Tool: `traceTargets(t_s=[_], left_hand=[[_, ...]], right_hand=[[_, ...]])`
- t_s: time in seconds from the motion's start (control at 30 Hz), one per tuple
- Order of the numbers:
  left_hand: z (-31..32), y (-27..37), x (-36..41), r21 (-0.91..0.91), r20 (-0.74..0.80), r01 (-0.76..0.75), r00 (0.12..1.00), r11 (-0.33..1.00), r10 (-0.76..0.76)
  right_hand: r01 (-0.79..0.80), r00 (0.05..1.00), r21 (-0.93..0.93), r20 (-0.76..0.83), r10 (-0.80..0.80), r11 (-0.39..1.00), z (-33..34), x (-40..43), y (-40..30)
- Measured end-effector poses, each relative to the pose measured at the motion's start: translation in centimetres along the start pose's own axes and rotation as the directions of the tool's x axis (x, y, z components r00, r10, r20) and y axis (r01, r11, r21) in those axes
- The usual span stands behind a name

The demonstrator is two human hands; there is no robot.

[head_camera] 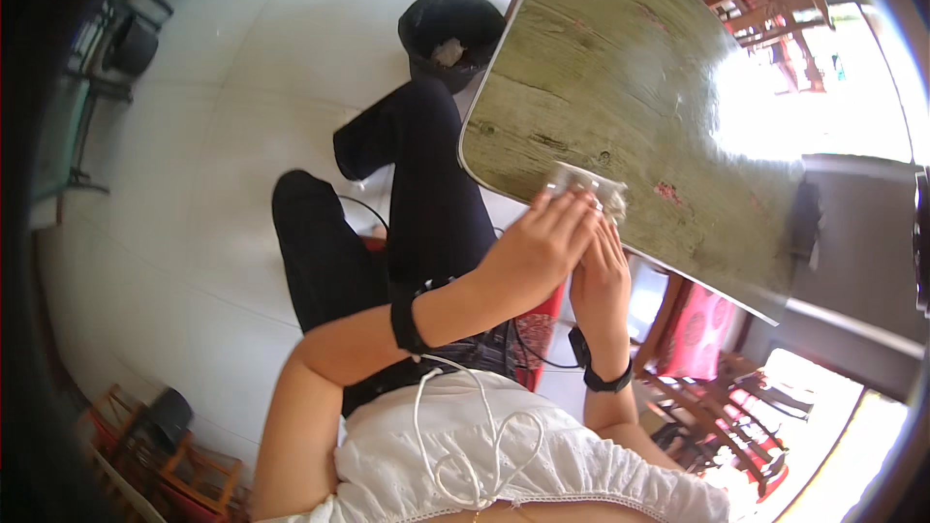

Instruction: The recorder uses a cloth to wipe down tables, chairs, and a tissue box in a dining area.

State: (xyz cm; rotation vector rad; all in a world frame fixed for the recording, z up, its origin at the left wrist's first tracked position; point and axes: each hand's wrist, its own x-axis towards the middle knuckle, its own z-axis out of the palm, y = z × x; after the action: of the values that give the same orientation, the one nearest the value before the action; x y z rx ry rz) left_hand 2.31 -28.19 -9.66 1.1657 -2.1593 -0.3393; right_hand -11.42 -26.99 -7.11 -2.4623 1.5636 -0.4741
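A crinkled clear plastic packet (587, 183) with pale contents lies at the near edge of the wood-patterned table (603, 73). The fingers of my left hand (556, 236) rest over it from the left. Close beside it, my right hand (601, 272) touches the packet with its fingertips, partly under the left fingers. Both hands seem to grip the packet; my fingers hide its lower part. A black band is on each wrist.
A black-lined waste bin (452, 36) stands on the tiled floor beyond my knees, against the table's left side. Wooden chairs are at the upper right and lower right, one with a red cushion (697, 334). A thin cable runs near my lap.
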Motion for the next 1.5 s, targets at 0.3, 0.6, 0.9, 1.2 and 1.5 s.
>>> traceTargets(t_s=[0.3,0.6,0.9,1.2,1.5], left_hand=[[1.4,0.6,-1.2,0.103,-0.053,0.027,0.998,0.994,-0.022],[-4.5,-3.0,-3.5,0.071,-0.073,0.279,0.959,0.958,-0.274],[-10.6,-2.5,-5.7,-0.155,0.022,0.251,0.968,0.956,-0.25],[-8.9,-4.2,-8.3,-0.77,0.034,0.398,0.806,0.499,-0.591],[-8.5,-4.0,-8.5,-0.83,0.177,0.47,0.733,0.3,-0.657]], right_hand=[[-0.088,0.996,0.018,-0.032,0.088,0.996,1.3,-0.9,-1.2],[0.215,0.973,0.09,-0.106,-0.205,0.973,5.1,3.9,-4.4],[-0.306,0.947,0.893,0.322,0.004,0.33,0.9,2.4,-3.9],[-0.345,0.883,0.811,0.451,0.128,-0.472,8.1,-4.9,0.3],[-0.388,0.834,0.51,0.548,-0.058,-0.768,6.5,-0.8,-2.1]])
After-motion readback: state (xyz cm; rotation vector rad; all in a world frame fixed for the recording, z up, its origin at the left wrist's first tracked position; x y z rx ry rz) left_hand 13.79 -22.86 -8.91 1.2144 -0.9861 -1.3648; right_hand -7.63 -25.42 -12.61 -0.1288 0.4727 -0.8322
